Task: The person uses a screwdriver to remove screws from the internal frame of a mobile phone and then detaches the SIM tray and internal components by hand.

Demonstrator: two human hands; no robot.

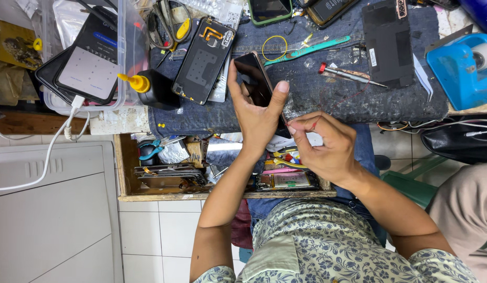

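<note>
Here, left hand wrapped around dark phone, tilted above bench. Right hand pinched shut on thin red wire beside phone's lower edge. Screwdriver nearby.

Work mat crowded at its far edge; open denim patch lies just beyond the left hand and right hand, between the black phone and the loose screwdriver; green tweezers and a yellow rubber ring bar the way farther out; opened phone back and black glue bottle block the left side; large black panel and blue tape dispenser close the right; clear plastic bin fills the far left corner; open drawer beneath the wrists packed with tools and parts; white cable hangs across the cabinet front.
</note>
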